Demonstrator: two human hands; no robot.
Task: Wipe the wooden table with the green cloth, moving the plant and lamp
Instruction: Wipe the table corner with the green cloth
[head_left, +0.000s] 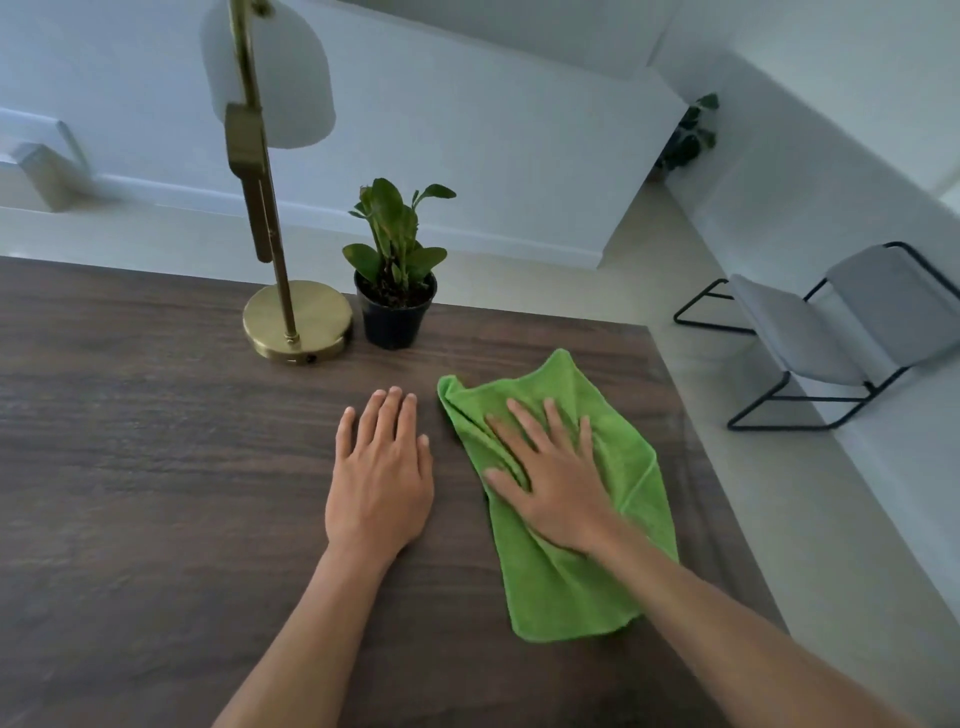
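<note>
No writing can be read.
The lamp (257, 208), the plant (395, 270) in its black pot just right of the lamp, the green cloth (561, 587) lying nearer than the lamp and to its right, and the wooden table (130, 441) under the lamp show no legible word, number, brand or sign. A small dark spot on the front rim of the lamp's round base is too small to tell.
</note>
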